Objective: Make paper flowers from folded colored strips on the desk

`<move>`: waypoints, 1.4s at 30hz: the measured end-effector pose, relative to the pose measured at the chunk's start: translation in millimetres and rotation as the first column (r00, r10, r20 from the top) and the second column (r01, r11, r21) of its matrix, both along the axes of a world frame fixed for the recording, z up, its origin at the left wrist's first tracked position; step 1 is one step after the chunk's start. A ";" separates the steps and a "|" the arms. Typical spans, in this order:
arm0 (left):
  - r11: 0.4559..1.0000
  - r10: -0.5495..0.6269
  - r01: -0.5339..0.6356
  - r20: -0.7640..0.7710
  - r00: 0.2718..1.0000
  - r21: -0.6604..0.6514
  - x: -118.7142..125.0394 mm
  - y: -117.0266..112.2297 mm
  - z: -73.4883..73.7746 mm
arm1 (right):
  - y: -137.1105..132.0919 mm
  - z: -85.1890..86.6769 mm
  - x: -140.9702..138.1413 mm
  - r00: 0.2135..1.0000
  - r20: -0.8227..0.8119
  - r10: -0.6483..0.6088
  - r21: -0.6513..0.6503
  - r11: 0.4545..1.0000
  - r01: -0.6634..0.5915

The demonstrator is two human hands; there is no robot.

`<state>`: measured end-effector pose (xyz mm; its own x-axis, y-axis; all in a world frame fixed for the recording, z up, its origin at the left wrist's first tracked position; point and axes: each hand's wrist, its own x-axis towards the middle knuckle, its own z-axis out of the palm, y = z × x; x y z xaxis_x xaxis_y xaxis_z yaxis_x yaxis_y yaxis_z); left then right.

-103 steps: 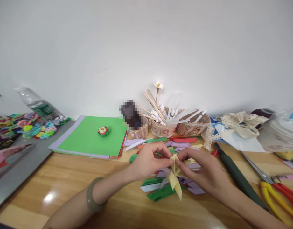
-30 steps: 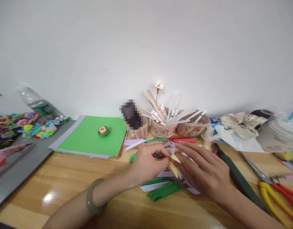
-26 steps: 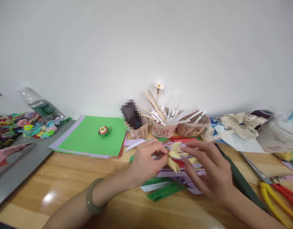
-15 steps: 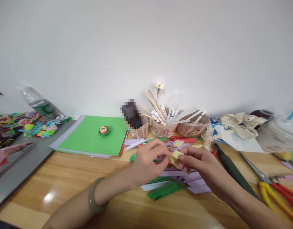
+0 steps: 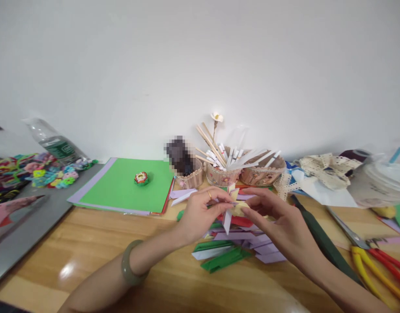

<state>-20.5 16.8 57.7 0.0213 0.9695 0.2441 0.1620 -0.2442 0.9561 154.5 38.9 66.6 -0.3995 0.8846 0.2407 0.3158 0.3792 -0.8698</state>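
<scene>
My left hand point(image 5: 199, 214), with a ring and a green bangle at its wrist, pinches a folded paper piece point(image 5: 228, 221) with pale lilac and yellow parts. My right hand point(image 5: 279, 217) has its thumb and fingertips on the pale yellow part point(image 5: 240, 208) of that paper. Both hands hold it just above a pile of folded paper strips. In the pile, lilac strips point(image 5: 268, 250) lie at the right and green strips point(image 5: 225, 260) at the front. A red strip point(image 5: 240, 222) shows partly behind the hands.
Wooden-fence pots point(image 5: 222, 177) with sticks and markers stand along the wall. Coloured sheets point(image 5: 121, 191) bear a small paper flower point(image 5: 141, 178). Scissors point(image 5: 358, 239) and a dark green tool point(image 5: 317, 232) lie right. A glue gun point(image 5: 11, 213) and bottle point(image 5: 58, 143) are left.
The held paper has turned, so a pale lilac strip now points downward. My right hand has raised and spread its fingers somewhat; my left hand has shifted slightly.
</scene>
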 end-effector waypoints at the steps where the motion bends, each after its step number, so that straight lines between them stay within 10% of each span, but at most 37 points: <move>1: 1.000 -0.002 0.002 -0.027 1.000 0.000 0.4 -0.6 0.8 | 0.0 0.5 0.0 1.000 0.008 -0.005 0.004 1.000 0.005; 15: 1.000 0.007 -0.006 0.011 1.000 -0.008 0.5 -3.3 -4.4 | 2.7 4.1 -3.1 0.998 0.007 -0.058 -0.124 0.990 0.059; 30: 0.914 0.223 -0.149 -0.161 0.962 0.376 5.5 -8.1 -18.7 | -5.5 11.3 -10.0 0.989 -0.109 -0.095 -0.323 0.945 0.055; 42: 0.923 0.265 -0.195 -0.182 0.947 0.331 4.9 -7.3 -19.7 | -4.0 7.7 -9.0 0.991 -0.090 -0.103 -0.339 0.938 0.067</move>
<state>-15.7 9.5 38.0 -0.1066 0.8328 0.5432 0.4455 -0.4485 0.7749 145.5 34.9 74.3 -0.3078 0.9507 -0.0390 0.2342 0.0360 -0.9715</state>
